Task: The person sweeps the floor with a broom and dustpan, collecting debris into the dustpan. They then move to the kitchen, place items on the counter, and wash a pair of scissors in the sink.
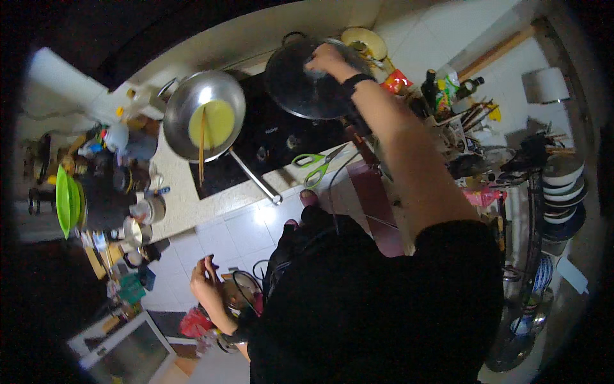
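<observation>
My right hand [327, 58] has its fingers closed at the middle of a round, dark glass lid [300, 91]; the fingers cover its knob. The lid lies over a pan on the right side of the black cooktop [276, 144]. My left hand [204, 278] hangs low at my side with fingers loosely bent and nothing seen in it. A steel wok [177, 127] stands on the cooktop's left side. In it is a pale yellow-green liquid [223, 120]. Wooden chopsticks [202, 149] lean in the liquid and across the wok's near rim.
Green-handled scissors [314, 165] lie open at the counter's front edge [240, 192]. The wok's long handle [256, 177] juts toward me past that edge. Bottles [429, 86] and utensils crowd the right side; jars [148, 211] and a green basin [67, 201] stand left.
</observation>
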The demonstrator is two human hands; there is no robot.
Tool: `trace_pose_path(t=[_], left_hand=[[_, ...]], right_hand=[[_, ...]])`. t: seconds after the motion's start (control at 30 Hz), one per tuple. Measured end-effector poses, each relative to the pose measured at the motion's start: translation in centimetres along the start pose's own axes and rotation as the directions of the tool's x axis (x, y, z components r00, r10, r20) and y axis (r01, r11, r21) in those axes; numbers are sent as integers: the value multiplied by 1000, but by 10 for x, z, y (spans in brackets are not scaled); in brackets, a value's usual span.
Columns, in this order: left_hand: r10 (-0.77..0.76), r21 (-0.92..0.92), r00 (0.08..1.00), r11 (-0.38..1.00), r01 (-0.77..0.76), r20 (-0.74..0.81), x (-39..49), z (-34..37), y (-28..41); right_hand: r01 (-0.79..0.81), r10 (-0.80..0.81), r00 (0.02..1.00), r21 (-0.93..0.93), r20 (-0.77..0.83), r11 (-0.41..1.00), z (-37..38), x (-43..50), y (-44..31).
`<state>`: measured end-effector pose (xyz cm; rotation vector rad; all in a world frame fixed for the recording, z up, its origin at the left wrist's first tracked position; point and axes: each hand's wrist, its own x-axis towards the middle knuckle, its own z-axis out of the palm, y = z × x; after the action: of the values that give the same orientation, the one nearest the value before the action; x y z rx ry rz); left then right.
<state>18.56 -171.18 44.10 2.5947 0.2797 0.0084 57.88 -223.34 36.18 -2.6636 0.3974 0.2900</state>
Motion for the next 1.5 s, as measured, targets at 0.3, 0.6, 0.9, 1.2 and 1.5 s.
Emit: trace_pose_path(t=[0.3,0.6,0.9,1.2,1.5], left_hand=[[120,46,989,991,-124,90,25,26,61],[244,98,961,961,-258,130,44,32,92],[276,47,930,954,-295,244,61,39,87],[507,-12,777,840,-542,373,76,49,96],[676,-72,604,689,-721,423,53,66,115]], right_hand=[[-4,6,989,14,-146,1000,22,-1,8],[162,-152,987,325,-57,932,-43,-40,52],[-96,157,986,576,-58,812,-129,-244,253],[-390,504,863,643,6,660,102,-415,373],[-169,432,902,924,4,342,190,-441,362]])
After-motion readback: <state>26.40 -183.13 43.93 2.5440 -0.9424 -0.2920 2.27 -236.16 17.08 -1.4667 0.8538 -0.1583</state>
